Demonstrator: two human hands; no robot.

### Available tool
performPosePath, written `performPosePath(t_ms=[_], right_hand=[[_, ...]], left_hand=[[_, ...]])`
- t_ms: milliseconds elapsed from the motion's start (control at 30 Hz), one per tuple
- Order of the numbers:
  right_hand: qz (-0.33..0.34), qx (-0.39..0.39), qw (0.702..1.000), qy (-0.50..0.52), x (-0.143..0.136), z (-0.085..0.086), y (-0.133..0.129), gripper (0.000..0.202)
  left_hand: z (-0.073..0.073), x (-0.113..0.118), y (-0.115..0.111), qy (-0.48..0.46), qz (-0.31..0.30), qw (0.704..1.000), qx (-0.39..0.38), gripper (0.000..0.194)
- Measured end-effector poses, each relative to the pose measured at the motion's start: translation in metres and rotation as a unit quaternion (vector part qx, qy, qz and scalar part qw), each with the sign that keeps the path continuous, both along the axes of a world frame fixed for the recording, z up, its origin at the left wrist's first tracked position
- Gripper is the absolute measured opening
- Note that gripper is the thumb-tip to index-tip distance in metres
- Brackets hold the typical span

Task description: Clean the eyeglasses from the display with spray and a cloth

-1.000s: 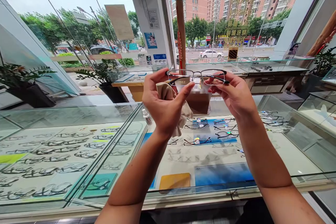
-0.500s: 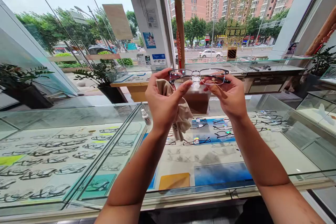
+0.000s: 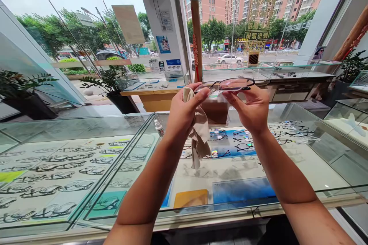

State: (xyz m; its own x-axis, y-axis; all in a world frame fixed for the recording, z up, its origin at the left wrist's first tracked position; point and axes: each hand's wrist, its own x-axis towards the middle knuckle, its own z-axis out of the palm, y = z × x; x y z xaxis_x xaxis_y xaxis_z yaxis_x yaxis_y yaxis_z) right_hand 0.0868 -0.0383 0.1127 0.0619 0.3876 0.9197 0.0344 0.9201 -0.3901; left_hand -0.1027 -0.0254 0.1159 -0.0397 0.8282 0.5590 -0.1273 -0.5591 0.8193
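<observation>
A pair of glasses (image 3: 236, 83) with a dark thin frame is held up above the glass counter, tilted, its right side nearer and clearer. My left hand (image 3: 184, 113) grips its left end between thumb and fingers. The same hand also has a beige cloth (image 3: 201, 128) that hangs down below the palm. My right hand (image 3: 253, 109) pinches the right end of the glasses, thumb beneath the lens. The left lens is partly covered by my left fingers.
Below lies a glass display counter (image 3: 287, 172) with rows of glasses inside. A small white bottle (image 3: 159, 128) stands left of my left hand. An orange pad (image 3: 191, 198) and a blue sheet (image 3: 244, 192) lie near the front edge. Farther off are another counter, potted plants and windows.
The glasses have tilted and turned, no longer facing me squarely. My left hand has shifted slightly right, and the cloth hangs lower and straighter.
</observation>
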Motion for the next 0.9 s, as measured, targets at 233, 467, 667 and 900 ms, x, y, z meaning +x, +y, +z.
performPosePath(t_ms=[233, 467, 667, 900], right_hand=[[0.033, 0.038, 0.998, -0.025, 0.000, -0.003, 0.001, 0.010], [0.041, 0.016, 0.998, -0.035, 0.000, -0.004, -0.001, 0.015], [-0.008, 0.051, 0.997, -0.050, 0.001, -0.007, -0.011, 0.007], [-0.089, 0.034, 0.978, -0.185, 0.021, -0.061, 0.000, 0.007]], left_hand=[[0.006, 0.004, -0.008, 0.007, -0.197, 0.968, -0.156, 0.064], [0.010, 0.007, -0.016, 0.014, -0.247, 0.943, -0.223, 0.059], [-0.007, 0.000, -0.012, 0.132, -0.182, 0.962, -0.152, 0.072], [-0.063, -0.048, 0.011, 0.248, 0.074, 0.957, -0.133, 0.061]])
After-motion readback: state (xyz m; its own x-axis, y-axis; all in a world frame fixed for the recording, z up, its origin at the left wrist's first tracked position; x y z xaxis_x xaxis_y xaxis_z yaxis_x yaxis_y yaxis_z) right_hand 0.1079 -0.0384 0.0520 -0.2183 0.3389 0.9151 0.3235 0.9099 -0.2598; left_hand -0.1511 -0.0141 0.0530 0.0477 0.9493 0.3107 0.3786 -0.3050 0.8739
